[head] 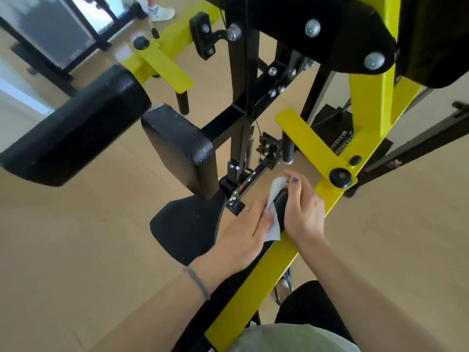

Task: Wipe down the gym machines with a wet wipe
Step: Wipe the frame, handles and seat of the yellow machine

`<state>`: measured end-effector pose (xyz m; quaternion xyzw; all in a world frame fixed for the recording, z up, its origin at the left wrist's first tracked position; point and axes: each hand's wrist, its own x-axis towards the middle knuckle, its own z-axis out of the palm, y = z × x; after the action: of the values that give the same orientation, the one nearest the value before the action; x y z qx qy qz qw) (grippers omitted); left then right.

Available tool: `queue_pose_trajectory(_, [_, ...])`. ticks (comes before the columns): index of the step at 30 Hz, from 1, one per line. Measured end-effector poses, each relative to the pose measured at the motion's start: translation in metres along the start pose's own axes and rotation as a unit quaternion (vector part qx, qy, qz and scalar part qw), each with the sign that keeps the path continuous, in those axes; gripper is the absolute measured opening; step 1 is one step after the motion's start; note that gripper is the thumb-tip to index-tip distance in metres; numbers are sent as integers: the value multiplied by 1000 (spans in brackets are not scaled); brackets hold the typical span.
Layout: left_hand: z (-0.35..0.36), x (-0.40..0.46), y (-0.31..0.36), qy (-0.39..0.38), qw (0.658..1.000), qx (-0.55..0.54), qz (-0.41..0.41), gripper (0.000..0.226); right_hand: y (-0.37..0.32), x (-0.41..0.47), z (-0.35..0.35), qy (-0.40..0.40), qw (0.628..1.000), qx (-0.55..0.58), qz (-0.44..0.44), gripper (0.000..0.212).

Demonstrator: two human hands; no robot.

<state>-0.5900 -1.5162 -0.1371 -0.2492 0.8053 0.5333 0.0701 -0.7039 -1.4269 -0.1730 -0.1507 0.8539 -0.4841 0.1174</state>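
A yellow and black gym machine fills the view, with a long yellow arm [264, 275] running from the bottom centre up to the right. A black handle grip [281, 203] sticks up from that arm. A white wet wipe [274, 219] is wrapped round the grip's left side. My left hand [243, 237] presses the wipe against the grip from the left, fingers closed on it. My right hand [303, 207] curls over the grip from the right, thumb touching the top edge of the wipe.
A black seat [187, 227] lies just left of my hands, with a black chest pad [180, 146] and a larger black pad [73, 128] beyond. Black uprights [243, 72] rise ahead. Another person's white shoe [162, 12] stands at the top. The floor is light wood.
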Motion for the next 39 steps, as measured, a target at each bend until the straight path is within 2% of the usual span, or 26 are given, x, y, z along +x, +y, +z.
queue_pose_trajectory(4, [-16, 5, -21, -153, 980, -101, -71, 49, 1, -4, 6, 37, 999, -2, -10, 50])
queue_pose_trajectory(7, [-15, 56, -32, -228, 928, -198, -217, 52, 4, -2, 7, 50, 999, 9, -15, 52])
queue_pose_trajectory(9, [-10, 71, -36, -251, 903, -225, -267, 48, 5, -2, 7, 43, 999, 7, -8, 53])
queue_pose_trajectory(13, [-26, 28, -46, -282, 893, -189, -296, 35, 4, -2, 5, 45, 999, -6, -16, 52])
queue_pose_trajectory(15, [-41, -7, -57, -285, 893, -151, -314, 36, 3, -3, 5, 41, 999, -10, -17, 52])
queue_pose_trajectory(17, [-41, -26, -62, -283, 905, -117, -295, 37, 3, -4, 6, 40, 999, -16, -15, 52])
queue_pose_trajectory(19, [-33, -14, -38, -225, 915, -140, -305, 39, 3, -5, 7, 40, 999, -11, -13, 52])
queue_pose_trajectory(21, [-29, 8, -21, -200, 932, -173, -248, 43, 4, -4, 7, 45, 999, -2, -19, 53])
queue_pose_trajectory(23, [-18, 47, 5, -169, 933, -233, -216, 41, 5, -3, 7, 55, 998, 10, -28, 50])
queue_pose_trajectory(24, [-14, 64, 16, -168, 942, -223, -185, 42, 4, -4, 7, 60, 998, 15, -29, 49])
queue_pose_trajectory(26, [-12, 83, 20, -220, 937, -233, -136, 41, 4, -6, 6, 83, 996, 32, -18, 48])
queue_pose_trajectory(28, [-6, 89, 14, -225, 954, -188, -66, 34, 3, -8, 3, 122, 991, 59, 10, 50])
queue_pose_trajectory(30, [-5, 80, 0, -193, 974, -113, 34, 27, 1, -13, -1, 149, 986, 68, 43, 51])
queue_pose_trajectory(32, [-6, 57, -14, -180, 976, -44, 118, 36, 2, -26, -3, 150, 984, 65, 73, 52])
queue_pose_trajectory(35, [-8, 16, -27, -150, 974, 32, 166, 57, -4, -51, 5, 109, 987, 78, 85, 52])
queue_pose_trajectory(37, [-10, 4, -32, -133, 966, 89, 205, 61, -10, -63, 13, 93, 991, 63, 79, 52])
queue_pose_trajectory(39, [-13, 16, -27, -144, 963, 96, 207, 59, -17, -68, 20, 108, 987, 81, 92, 53])
